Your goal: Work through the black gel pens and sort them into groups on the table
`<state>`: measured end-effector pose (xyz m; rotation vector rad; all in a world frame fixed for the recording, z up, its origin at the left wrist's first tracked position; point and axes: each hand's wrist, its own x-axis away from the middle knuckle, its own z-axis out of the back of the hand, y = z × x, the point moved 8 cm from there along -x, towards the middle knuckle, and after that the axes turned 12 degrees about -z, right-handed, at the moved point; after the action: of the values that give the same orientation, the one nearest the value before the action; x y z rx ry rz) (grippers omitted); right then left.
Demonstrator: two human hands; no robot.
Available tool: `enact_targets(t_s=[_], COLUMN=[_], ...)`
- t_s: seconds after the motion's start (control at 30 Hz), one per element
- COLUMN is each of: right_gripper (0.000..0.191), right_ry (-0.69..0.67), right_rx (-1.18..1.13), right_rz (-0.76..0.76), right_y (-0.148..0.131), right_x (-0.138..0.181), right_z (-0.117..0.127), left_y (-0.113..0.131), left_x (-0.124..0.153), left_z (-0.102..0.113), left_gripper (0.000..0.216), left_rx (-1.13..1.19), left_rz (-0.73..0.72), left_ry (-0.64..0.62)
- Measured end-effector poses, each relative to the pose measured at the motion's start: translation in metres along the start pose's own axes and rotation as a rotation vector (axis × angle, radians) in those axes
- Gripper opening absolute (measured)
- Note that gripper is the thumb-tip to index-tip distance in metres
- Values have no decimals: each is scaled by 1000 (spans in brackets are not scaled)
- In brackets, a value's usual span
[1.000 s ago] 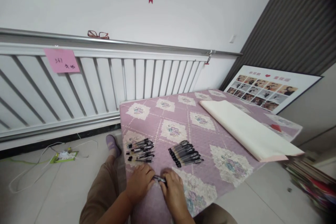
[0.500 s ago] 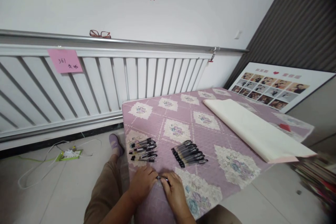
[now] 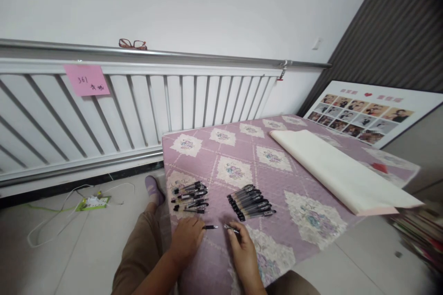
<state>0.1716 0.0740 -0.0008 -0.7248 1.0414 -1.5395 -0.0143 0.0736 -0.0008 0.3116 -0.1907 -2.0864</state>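
Hidden or unclear: the fingertips of both hands are curling under, so the exact grip on each small piece is hard to make out; the writing on the pink paper note [image 3: 86, 79] stuck to the white slatted radiator [image 3: 145, 106] is too small to read fully; one photo on the white framed photo collage board [image 3: 367, 113] is blurred; the stack of things at the right edge of the floor is being cut off and smeared.
Left hand: the left hand [image 3: 187, 239] is resting knuckles-up on the pink quilted floral tabletop [image 3: 249, 166], fingers loosely closing on the thin black pen piece [image 3: 210, 227], whose tip is sticking out to the right.
Right hand: the right hand [image 3: 244, 249] is lying just right of it, fingers bent, pinching the short black-and-silver pen piece [image 3: 231, 228] at its near end; the two pieces are lying apart with a small gap between them.
Forearms: both are reaching up from the bottom edge over brown trousered knees.
Nearby: the left cluster of black gel pens [image 3: 190, 197] is lying just beyond the left hand; the right row of black gel pens [image 3: 251, 203] is lying just beyond the right hand.
Further off: the long cream folded sheet [image 3: 339, 175] is lying diagonally across the right side of the tabletop; the red-framed spectacles [image 3: 132, 44] are sitting on the radiator's top rail.
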Motion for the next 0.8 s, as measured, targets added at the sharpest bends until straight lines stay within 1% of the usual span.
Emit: enact_targets(t_s=[0.1,0.17,0.27,0.43,0.63,0.8], right_gripper=[19,17,21,20,17,11], right_ry=[40,29,21,-64,-133,-165], right_rx=[42,99,146,209,250,236], right_rz=[30,100,191,255,280,264], right_y=[-1,-10,-23,-31,-35,-32], right_x=[0,4,9,14,16,15], right_z=[-3,-8,-11,-16,-24,-25], left_y=[-1,0,1,7,10,11], left_x=[2,2,3,2,3,2], left_z=[3,3,2,3,4,2], left_gripper=[19,18,17,15,16,14], left_rx=[-6,-3,8,17,-4,-13], left_rz=[8,-1,-20,-70,-102,-121], left_ry=[47,65,76,54,48,7])
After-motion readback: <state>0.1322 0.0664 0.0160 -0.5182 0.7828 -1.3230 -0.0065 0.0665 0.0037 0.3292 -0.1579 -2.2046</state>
